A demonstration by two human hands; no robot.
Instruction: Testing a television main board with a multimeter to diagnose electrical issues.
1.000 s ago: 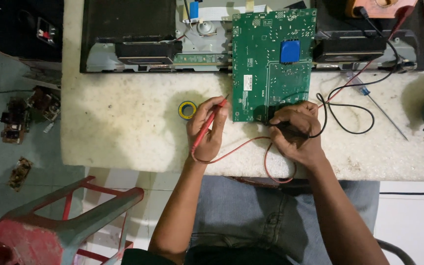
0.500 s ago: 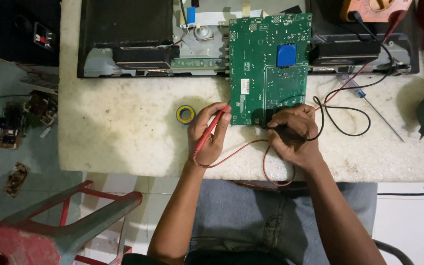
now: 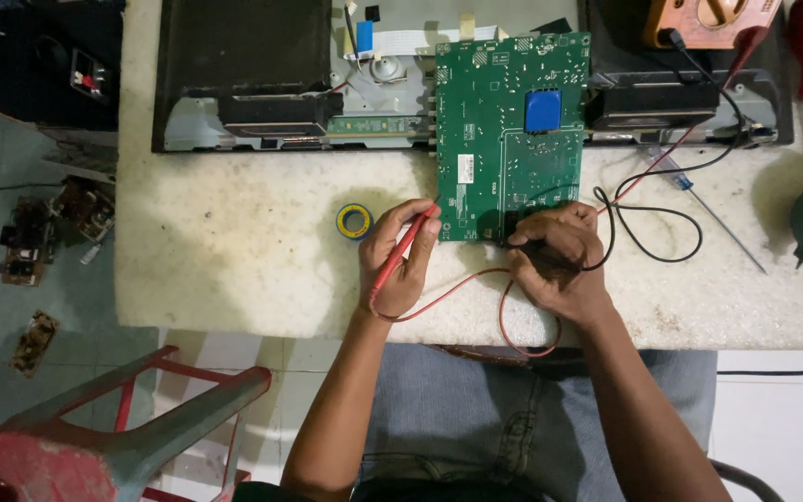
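Left hand point(image 3: 400, 260) is curled around a red probe point(image 3: 405, 247), its tip at the bottom left edge of the green circuit board point(image 3: 510, 130). Right hand point(image 3: 558, 256) pinches a black probe point(image 3: 524, 244), mostly hidden under its fingers, against the board's lower edge. Red and black leads loop across the pale stone table point(image 3: 234, 251), beside 1 roll of yellow tape point(image 3: 354, 221). An orange meter point(image 3: 710, 19) is cut off at the top.

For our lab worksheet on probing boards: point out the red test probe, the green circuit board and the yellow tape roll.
red test probe point(image 3: 401, 249), head view, middle of its red shaft
green circuit board point(image 3: 490, 112), head view, bare green area left of centre
yellow tape roll point(image 3: 355, 221), head view, its yellow ring
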